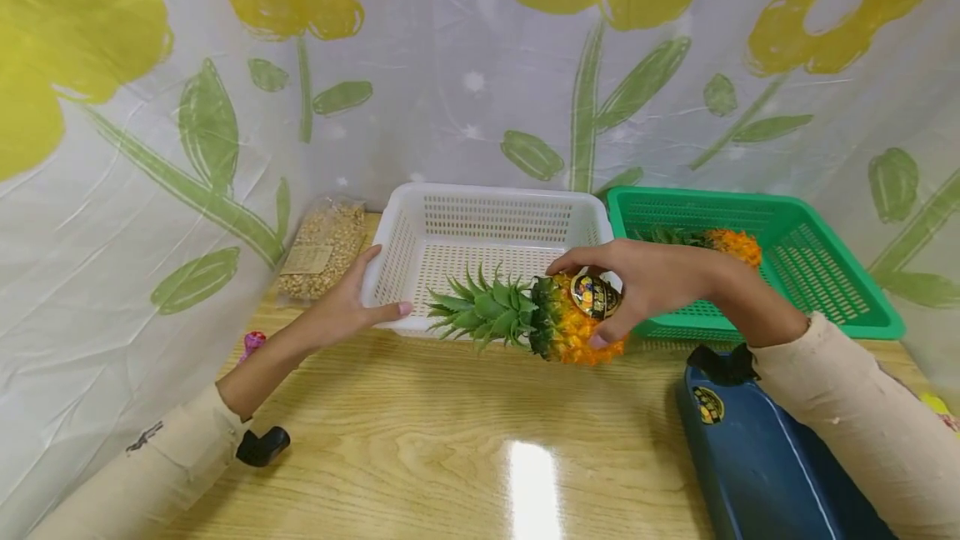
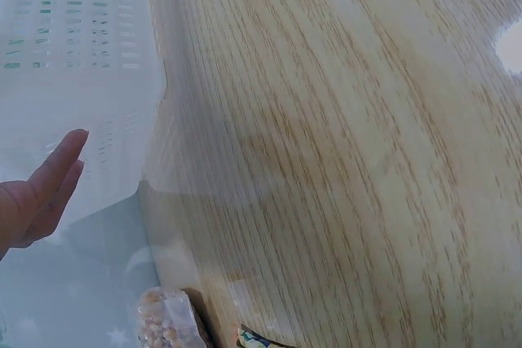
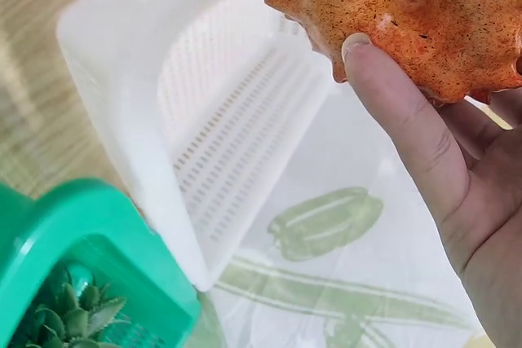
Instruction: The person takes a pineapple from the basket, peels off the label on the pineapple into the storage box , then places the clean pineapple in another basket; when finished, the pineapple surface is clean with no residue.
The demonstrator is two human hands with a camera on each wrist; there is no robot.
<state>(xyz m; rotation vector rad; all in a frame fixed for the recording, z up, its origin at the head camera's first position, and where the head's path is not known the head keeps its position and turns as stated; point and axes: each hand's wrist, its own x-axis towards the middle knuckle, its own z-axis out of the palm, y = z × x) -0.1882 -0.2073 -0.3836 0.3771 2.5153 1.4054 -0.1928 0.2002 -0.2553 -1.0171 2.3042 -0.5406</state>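
A pineapple point(image 1: 557, 323) with a green leafy crown and a round black-and-gold label lies sideways in my right hand point(image 1: 656, 273). Thumb and fingers grip its orange body, and the crown points left over the front rim of a white basket point(image 1: 510, 192). The right wrist view shows the thumb pressed on the spiky orange pineapple skin point(image 3: 391, 14). My left hand point(image 1: 337, 307) rests at the white basket's front left corner, thumb along the front rim. Its fingers point(image 2: 61, 173) lie straight beside the basket wall in the left wrist view.
Right of the white basket stands a green basket point(image 1: 840, 240) holding another pineapple point(image 1: 738, 245). A dark blue container point(image 1: 750, 432) with a round label sits at the front right. Left are a bag of kernels point(image 1: 330, 240) and a pink wrapped item point(image 1: 253, 342). A flowered curtain point(image 1: 450, 107) hangs behind.
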